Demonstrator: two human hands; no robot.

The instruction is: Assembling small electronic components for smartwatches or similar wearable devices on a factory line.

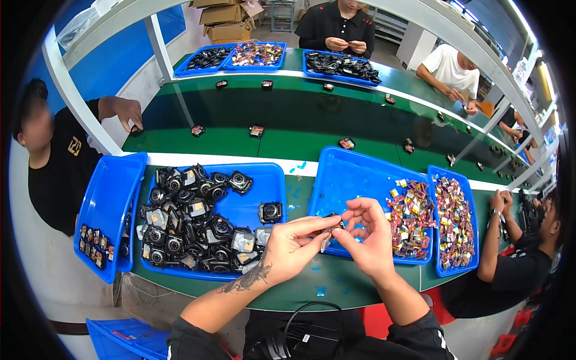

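Note:
My left hand (291, 247) pinches a small black watch case (332, 228) between thumb and fingers. Opposite it, my right hand (371, 241) has its thumb and fingertips closed at the same piece, its other fingers curled above. Much of the piece is hidden by the fingers. Left of my hands, black watch cases (222, 227) with round sensor backs are heaped in a blue tray (255, 174). Partly behind my right hand, a second blue tray (336, 168) holds a pile of small red, yellow and silver parts (414, 219).
Another blue tray (444, 174) of similar small parts stands at the right; a tilted blue tray (108, 186) is at the left. Beyond, a green conveyor belt (222, 135) carries spaced pieces. Co-workers sit around it. White frame posts (159, 48) rise beside the belt.

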